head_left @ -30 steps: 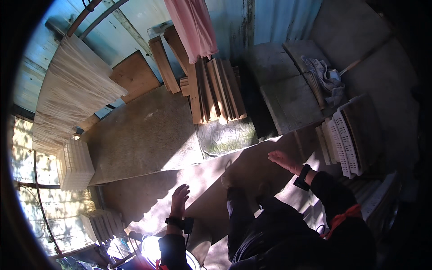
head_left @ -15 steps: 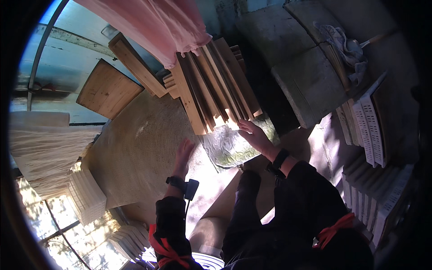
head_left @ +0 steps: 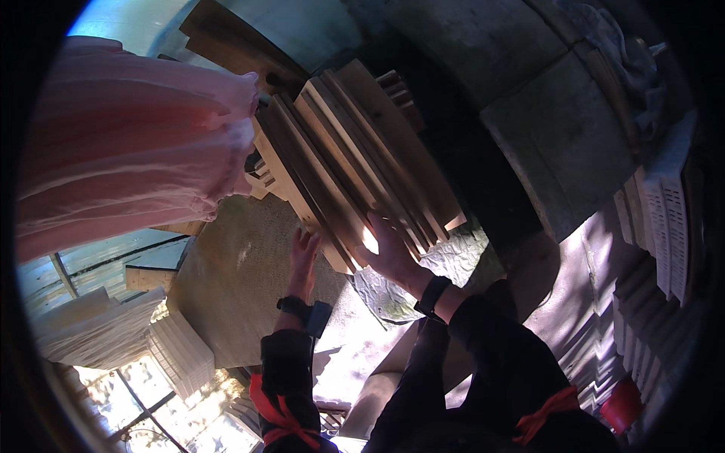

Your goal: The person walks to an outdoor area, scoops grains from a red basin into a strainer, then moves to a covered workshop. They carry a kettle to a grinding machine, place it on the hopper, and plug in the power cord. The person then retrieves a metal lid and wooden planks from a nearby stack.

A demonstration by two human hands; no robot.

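Note:
A stack of long wooden boards (head_left: 355,166) lies ahead of me, with the near ends pointing toward me. My right hand (head_left: 393,260) rests against those near ends, its fingers extended over the wood. Beside the left edge of the stack is my left hand (head_left: 303,264), fingers raised and apart, holding nothing. Whether its fingertips touch the outer board I cannot tell. Below the board ends lies a crinkled, shiny sheet (head_left: 400,294), partly behind my right hand and wrist.
A gathered pink cloth (head_left: 136,143) hangs at the left, close to the boards. Brown matting (head_left: 234,264) spreads beneath it. White slotted trays (head_left: 668,219) stand at the right, near a red object (head_left: 623,404). Pale stacked trays (head_left: 181,351) sit at the lower left.
My view has shifted, and the pink cloth now appears farther left and lower. My right hand has moved left across the board ends; my left hand has come closer to the stack.

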